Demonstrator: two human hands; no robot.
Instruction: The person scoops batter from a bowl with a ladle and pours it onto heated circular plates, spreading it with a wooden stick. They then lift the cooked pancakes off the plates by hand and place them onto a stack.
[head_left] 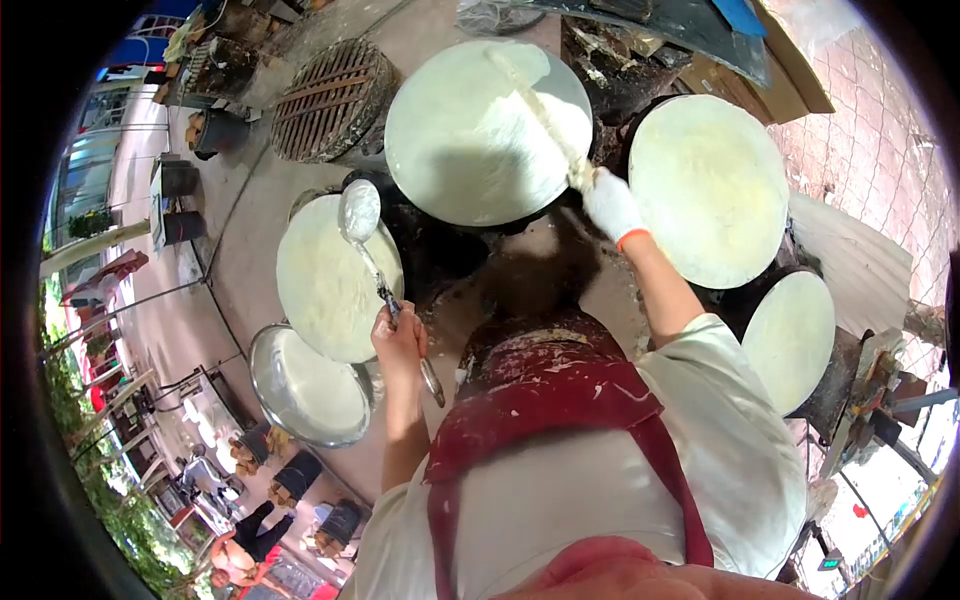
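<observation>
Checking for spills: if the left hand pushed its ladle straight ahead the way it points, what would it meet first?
The left hand holds a ladle whose bowl is over the left griddle. Straight on, it would probably reach the top griddle; depth is unclear.

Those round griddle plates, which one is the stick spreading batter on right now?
The top middle plate: the gloved right hand lays a long spreader stick across it. The other round plates have no stick on them; the left hand holds a ladle over the left plate.

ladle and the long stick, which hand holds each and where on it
Left hand grips the ladle low on its handle; the gloved right hand holds the spreader stick at its near end.
</observation>
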